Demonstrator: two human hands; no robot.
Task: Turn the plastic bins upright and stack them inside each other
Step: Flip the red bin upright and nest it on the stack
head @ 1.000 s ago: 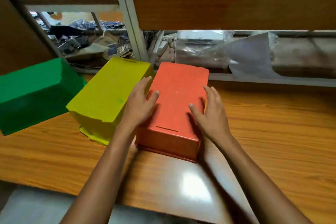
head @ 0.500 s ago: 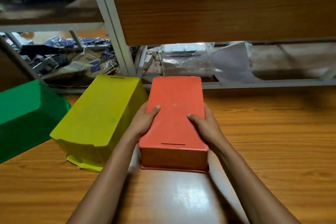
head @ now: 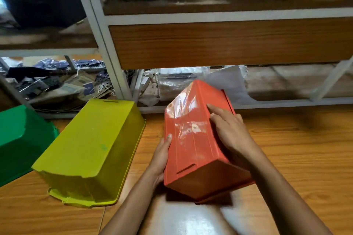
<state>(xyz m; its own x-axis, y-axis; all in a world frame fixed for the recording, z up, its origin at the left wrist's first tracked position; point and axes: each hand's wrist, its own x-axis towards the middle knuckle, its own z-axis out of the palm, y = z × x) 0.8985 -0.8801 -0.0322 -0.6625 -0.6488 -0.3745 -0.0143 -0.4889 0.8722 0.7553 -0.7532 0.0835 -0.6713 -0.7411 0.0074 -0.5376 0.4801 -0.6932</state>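
Observation:
An orange plastic bin is lifted off the wooden table, bottom up and tilted toward the right. My left hand grips its left side with the thumb on the bottom face. My right hand holds its right side, fingers spread over the upper edge. A yellow-green bin lies upside down on the table to the left. A green bin, also bottom up, lies at the far left, partly cut off by the frame edge.
The wooden table extends to the right. A metal-framed shelf with a wooden panel rises behind it. Plastic-wrapped bundles and loose clutter lie under the shelf.
The orange bin lay flat and upside down on the table; both hands have now raised it and tipped it to the right. The camera view has tilted upward.

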